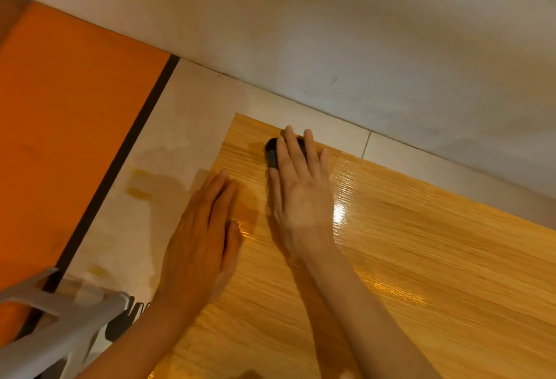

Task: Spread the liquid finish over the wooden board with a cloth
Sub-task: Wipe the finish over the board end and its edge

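Note:
A large wooden board (421,258) with fine straight grain lies flat on the pale floor, glossy and wet in patches. My right hand (301,186) presses a small dark cloth (272,153) onto the board close to its far left corner; only the cloth's left part shows from under the fingers. My left hand (204,234) lies flat, fingers together, on the board's left edge and holds nothing.
A white wall (331,32) runs just beyond the board's far edge. An orange floor area (69,125) with a dark border strip lies to the left. A grey plastic stool or frame (60,324) stands at the lower left. Yellowish smears mark the pale tiles (138,192).

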`<state>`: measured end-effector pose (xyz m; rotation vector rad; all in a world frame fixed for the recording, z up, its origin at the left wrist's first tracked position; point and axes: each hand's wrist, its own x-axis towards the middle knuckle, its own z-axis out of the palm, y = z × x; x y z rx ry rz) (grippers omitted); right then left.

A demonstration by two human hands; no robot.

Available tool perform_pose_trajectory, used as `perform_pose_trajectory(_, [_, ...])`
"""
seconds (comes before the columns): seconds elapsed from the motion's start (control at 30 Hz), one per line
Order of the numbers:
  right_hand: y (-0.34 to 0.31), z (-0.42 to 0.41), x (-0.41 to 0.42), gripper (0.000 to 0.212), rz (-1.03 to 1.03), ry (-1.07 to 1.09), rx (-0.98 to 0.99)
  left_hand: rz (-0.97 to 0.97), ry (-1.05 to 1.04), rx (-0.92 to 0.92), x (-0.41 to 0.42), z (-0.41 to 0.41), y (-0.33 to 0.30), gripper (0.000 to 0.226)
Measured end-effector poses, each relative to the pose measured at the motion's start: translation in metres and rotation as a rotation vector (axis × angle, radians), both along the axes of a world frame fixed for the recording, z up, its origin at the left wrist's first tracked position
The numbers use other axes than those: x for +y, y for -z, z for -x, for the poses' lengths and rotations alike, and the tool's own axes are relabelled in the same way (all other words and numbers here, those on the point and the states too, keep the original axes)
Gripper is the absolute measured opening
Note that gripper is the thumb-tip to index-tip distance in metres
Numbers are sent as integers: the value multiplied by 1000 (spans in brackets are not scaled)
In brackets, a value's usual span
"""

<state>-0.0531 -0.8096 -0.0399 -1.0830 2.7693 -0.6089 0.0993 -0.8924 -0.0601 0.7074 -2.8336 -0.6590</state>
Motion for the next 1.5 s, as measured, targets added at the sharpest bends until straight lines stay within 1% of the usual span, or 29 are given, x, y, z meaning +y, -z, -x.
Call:
perform_pose_trajectory(0.03, [-1,8,14,46,-12,-25,-5,-4,-2,10,0,0,1,55])
perform_pose_trajectory(0.07, [-2,17,34,46,-12,7,-17,-5,-4,16,0,-1,1,55])
perform_pose_trajectory(0.13, [-7,34,75,44,41,186,-70,1,4,25,1,-1,2,55])
perform_pose_trajectory(0.2, [-12,44,92,42,88,286,-89,12,14,28,0,-1,3,55])
perform_pose_trajectory(0.27, [-9,45,76,39,72,267,-51,18,12,27,-1,-1,4,56])
perform_pose_trajectory(0.4, [-3,46,-2,37,-17,136,79,31,-3,25,-1,0,5,55])
perform_pose_trajectory(0.5, [-2,43,-63,34,-83,-10,67,47,0,3,-2,0,6,56])
perform_pose_trajectory(0.57, [-4,42,-95,33,-103,-108,11,40,-1,-3,-2,0,6,57])
perform_pose_trajectory(0.63, [-6,49,-105,33,-62,-186,-100,49,-5,2,-2,1,5,56])
perform_pose_trajectory(0.7, [-8,66,-87,34,-8,-217,-293,60,8,20,-1,1,4,55])
perform_pose_trajectory(0.73, [-11,74,-69,34,8,-223,-364,54,17,32,-1,1,4,55])
perform_pose_trajectory(0.77, [-15,80,-47,33,12,-218,-394,44,21,42,-1,1,3,54])
perform_pose_trajectory(0.83, [-23,86,-1,32,11,-189,-350,39,17,40,-1,1,3,53])
perform_pose_trajectory(0.9, [-23,84,23,32,19,-139,-242,36,9,23,-2,2,3,52])
perform_pose_trajectory(1.0, [-9,73,-6,35,-7,-115,-144,4,2,11,-3,2,1,53])
perform_pose_trajectory(1.13, [8,47,-64,44,47,-179,-76,-42,-18,46,-1,1,-3,58])
perform_pose_trajectory(1.23, [5,21,-36,46,44,-244,-29,-96,-50,83,1,0,-5,62])
perform_pose_trajectory(1.37, [-1,-36,23,45,52,-466,28,-81,-53,151,0,0,-5,59])
perform_pose_trajectory(1.43, [0,-28,21,48,20,-544,23,-138,-87,195,4,-5,-9,58])
perform_pose_trajectory(1.5, [0,-4,-1,49,-6,-518,18,-223,-154,214,14,-20,-16,59])
